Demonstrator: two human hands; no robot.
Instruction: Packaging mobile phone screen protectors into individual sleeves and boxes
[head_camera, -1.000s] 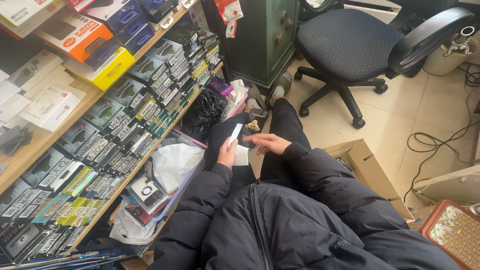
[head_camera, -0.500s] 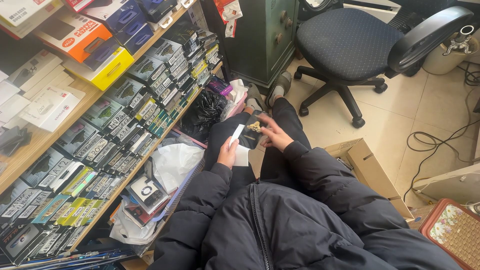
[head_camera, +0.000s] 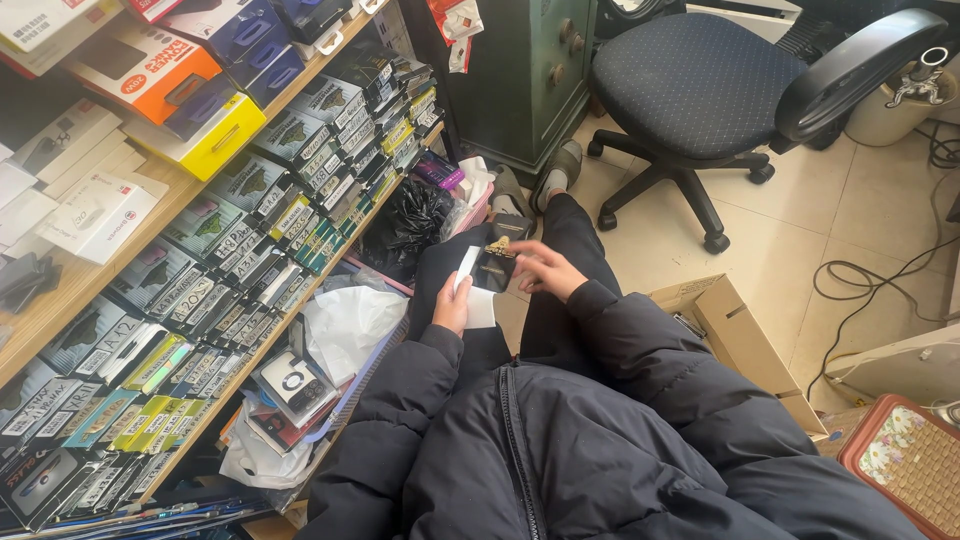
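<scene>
Head view, left hand: the left hand (head_camera: 452, 308) is closed around a white slim packet (head_camera: 466, 268), which is held upright over the lap, with a second white piece (head_camera: 481, 309) pinned beneath the thumb.
Head view, right hand: the right hand (head_camera: 545, 270) is held half open with fingers spread; its fingertips are seen at a small dark item with a gold patch (head_camera: 497, 262), though a firm grip cannot be told.
Lap: both hands are raised above black trousers (head_camera: 560, 330), between the knees and the dark padded jacket (head_camera: 560, 450).
Left edge: the shelf (head_camera: 75, 290) is packed with flat packets in rows; its front edge is lined with crumpled white bags (head_camera: 345, 325) and a black bag (head_camera: 415, 215), so little room is left on that side.
Right edge: an open cardboard box (head_camera: 740, 340) is set just beside the right sleeve.
Open room: bare tiled floor (head_camera: 790, 230) is seen ahead, bounded by the office chair (head_camera: 700, 90) and a green cabinet (head_camera: 520, 70).
</scene>
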